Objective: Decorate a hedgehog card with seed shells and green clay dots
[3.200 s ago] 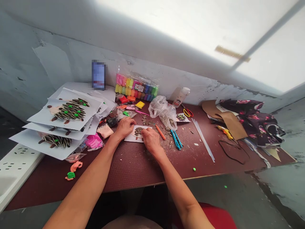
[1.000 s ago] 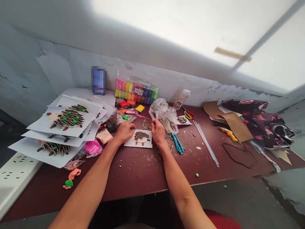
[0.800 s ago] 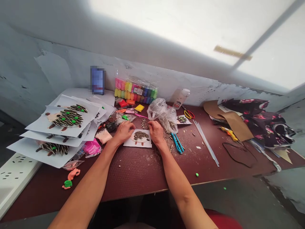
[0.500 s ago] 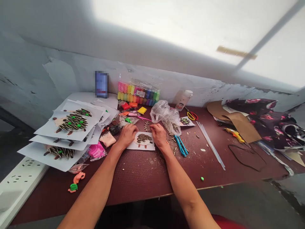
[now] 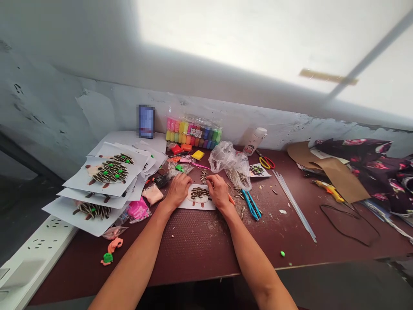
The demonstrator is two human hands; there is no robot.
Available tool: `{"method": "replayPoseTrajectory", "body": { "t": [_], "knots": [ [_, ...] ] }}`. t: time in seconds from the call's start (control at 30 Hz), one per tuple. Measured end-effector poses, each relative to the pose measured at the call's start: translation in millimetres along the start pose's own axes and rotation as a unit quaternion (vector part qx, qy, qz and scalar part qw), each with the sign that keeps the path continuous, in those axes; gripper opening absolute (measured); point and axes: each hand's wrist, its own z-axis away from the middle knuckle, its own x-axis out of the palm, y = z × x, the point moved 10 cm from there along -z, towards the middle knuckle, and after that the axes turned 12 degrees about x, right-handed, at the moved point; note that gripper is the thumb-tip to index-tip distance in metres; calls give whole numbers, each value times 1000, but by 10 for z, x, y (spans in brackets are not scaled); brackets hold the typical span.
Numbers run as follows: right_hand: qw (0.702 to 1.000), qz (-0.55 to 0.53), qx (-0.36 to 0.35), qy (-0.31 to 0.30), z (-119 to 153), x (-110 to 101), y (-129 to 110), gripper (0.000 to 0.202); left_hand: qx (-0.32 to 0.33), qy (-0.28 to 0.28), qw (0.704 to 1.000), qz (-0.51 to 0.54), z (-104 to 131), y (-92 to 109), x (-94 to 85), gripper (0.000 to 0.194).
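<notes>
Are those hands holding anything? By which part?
The left hand touches the card at its left side; I can't tell whether the right hand holds anything.

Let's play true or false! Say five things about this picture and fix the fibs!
The left hand is at the left side of the white card. True.
The blue tool lies left of the card. False: the blue tool lies to its right.
The scissors are red and yellow. True.
A hand grips the glue gun. False: the yellow glue gun lies on the table.
The hedgehog on top of the paper pile has green dots. True.
</notes>
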Motion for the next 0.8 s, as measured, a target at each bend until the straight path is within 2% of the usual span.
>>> {"method": "replayPoseTrajectory", "body": {
  "t": [0.2, 0.43, 0.8],
  "knots": [
    [1000, -14, -8, 10, 5, -60, -64, 24, 0, 27, 1000, 4, -1, -35, -24, 18],
    [999, -36, -18, 0, 36, -134, -165, 25, -1, 30, 999, 14, -18, -85, -15, 16],
    [994, -81, -17, -70, 144, -85, -186, 19, -7, 42, 999, 6, -1, -151, -10, 15]
  ]
}}
